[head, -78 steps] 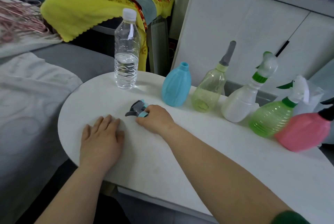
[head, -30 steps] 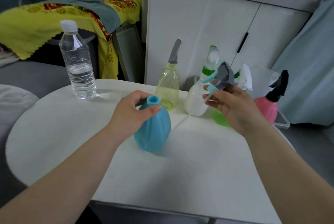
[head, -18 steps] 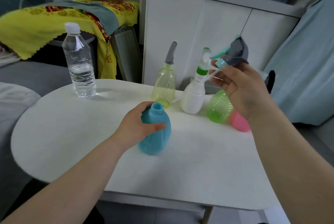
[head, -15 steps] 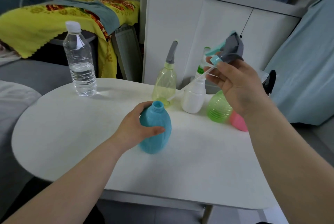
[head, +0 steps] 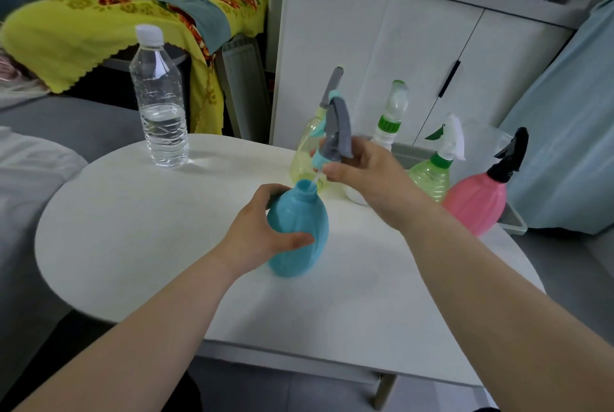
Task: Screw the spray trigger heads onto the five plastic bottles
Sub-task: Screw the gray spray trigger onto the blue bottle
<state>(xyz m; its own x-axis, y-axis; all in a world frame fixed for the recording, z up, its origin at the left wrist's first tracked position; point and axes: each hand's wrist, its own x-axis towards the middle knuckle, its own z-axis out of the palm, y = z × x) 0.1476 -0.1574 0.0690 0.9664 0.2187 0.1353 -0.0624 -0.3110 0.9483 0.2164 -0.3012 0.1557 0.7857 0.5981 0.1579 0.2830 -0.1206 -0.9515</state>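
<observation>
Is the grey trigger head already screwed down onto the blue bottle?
No: the right hand holds the trigger head above the blue bottle, collar clear of the neck.

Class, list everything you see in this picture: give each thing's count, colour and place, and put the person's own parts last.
blue bottle: 1, open neck, table centre, held
trigger head: 1, grey and blue, above the blue bottle, its tube entering the neck
yellow-green bottle: 1, grey sprayer, behind
white bottle: 1, green collar, behind
green bottle: 1, white trigger, right
pink bottle: 1, black trigger, far right
water bottle: 1, clear, white cap, far left
table: 1, white
yellow cloth: 1, back left
left hand: grips the blue bottle
right hand: holds the trigger head
</observation>
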